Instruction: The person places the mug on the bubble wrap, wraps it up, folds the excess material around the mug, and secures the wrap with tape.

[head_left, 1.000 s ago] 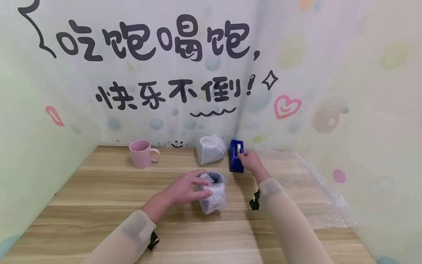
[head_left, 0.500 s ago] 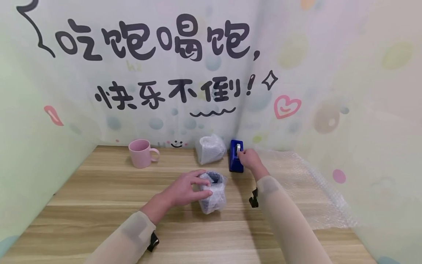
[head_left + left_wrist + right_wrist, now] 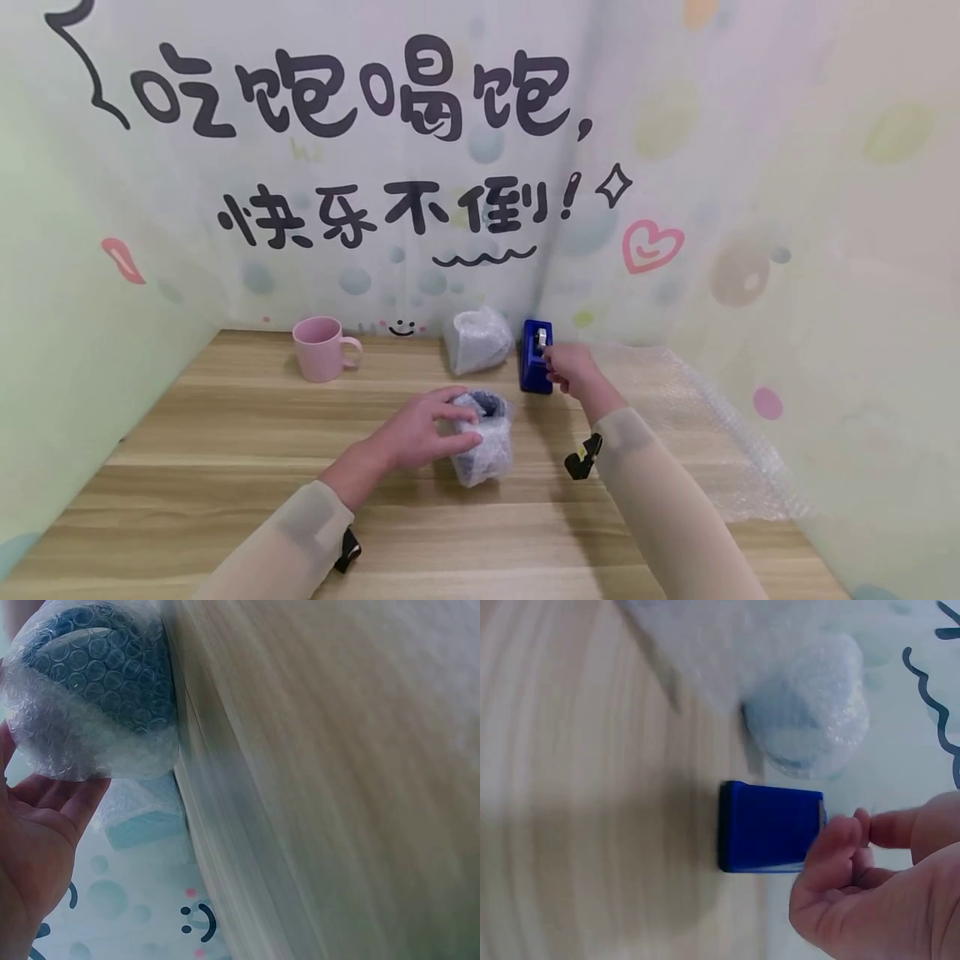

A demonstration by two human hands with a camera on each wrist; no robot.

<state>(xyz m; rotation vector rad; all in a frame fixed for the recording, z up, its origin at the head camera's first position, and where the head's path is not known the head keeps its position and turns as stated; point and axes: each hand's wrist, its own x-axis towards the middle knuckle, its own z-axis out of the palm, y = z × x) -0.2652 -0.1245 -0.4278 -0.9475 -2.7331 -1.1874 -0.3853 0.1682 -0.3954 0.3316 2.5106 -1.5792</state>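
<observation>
My left hand [image 3: 420, 425] holds a bubble-wrapped cup [image 3: 487, 450] on the table, fingers over its rim and the thumb along its near side. Its dark bluish opening faces up, and in the left wrist view blue shows through the wrap [image 3: 97, 675]. Just off the front of a blue tape dispenser [image 3: 535, 375] is my right hand [image 3: 573, 371], thumb and forefinger pinched together on the tape end. The right wrist view shows the dispenser [image 3: 769, 829] beside those fingertips [image 3: 861, 825]; the clear tape itself barely shows there.
A second bubble-wrapped item [image 3: 480, 340] stands at the back, left of the dispenser. Further left is a pink mug [image 3: 320, 350], handle to the right. A flat bubble-wrap sheet [image 3: 697, 433] covers the table's right side. Behind rises a printed curtain [image 3: 405, 283].
My right hand has pulled slightly back toward me and right from the dispenser, with the wrist turned. The left hand and the wrapped cup stay where they were.
</observation>
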